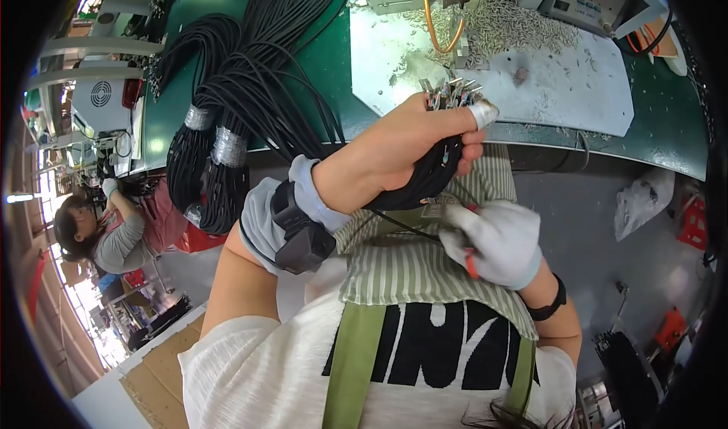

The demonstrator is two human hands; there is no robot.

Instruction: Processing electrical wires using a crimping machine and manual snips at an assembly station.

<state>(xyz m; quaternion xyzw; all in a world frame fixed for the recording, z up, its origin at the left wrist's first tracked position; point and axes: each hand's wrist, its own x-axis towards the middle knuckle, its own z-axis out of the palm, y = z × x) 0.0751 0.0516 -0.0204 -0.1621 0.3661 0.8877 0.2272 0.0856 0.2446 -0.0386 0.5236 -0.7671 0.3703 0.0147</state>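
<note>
Nearest, the white-gloved right hand [497, 239] curls by a thin black cable [406, 226], its grip too hidden to tell whether closed. Farther out, the left hand [417, 137] wraps its grip round a black cable bundle [426, 180] whose visible metal tips [453, 91] look already fitted; beyond, strapped black coils [250, 88] drape over the green surface [667, 110], how many remain unfinished impossible to judge

From here, the green bench [667, 118] carries black cables [254, 69] drooping over its front edge and a pale board [584, 106] strewn with small metal bits [519, 38].
</note>
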